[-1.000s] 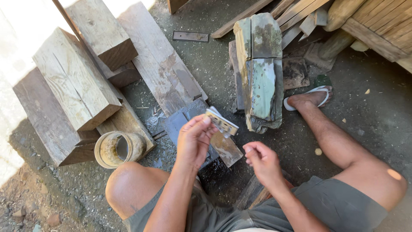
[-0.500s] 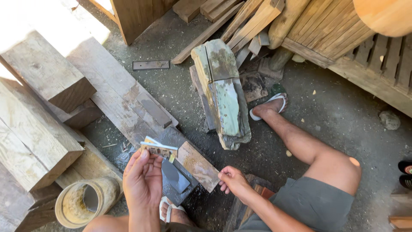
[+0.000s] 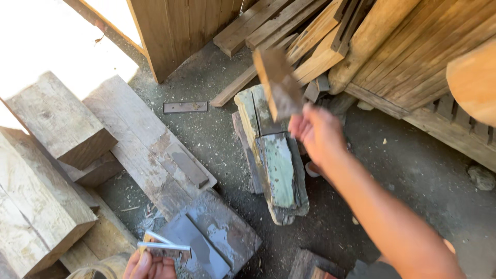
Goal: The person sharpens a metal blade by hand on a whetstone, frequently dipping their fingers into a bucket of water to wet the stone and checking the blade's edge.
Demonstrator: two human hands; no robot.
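Gripping wood piece [image 3: 279,85] w/ R hand [image 3: 318,132] | L hand [image 3: 147,264]: metal blade [image 3: 164,249]

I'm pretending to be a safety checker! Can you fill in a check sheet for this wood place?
Surface: grey concrete floor, dusty, with wood chips.
Job's things: flat worn wooden piece, raised and blurred; small metal-edged tool low down; wet dark slab; greenish weathered block standing in the middle.
Clutter: big timber blocks, long plank, small metal strip.
Grips: right hand closed on the flat worn wooden piece; left hand holds the small metal-edged tool.
Cables: nothing seen.
Surroundings: stacked planks, slatted wooden panel, bright sunlight at the upper left.
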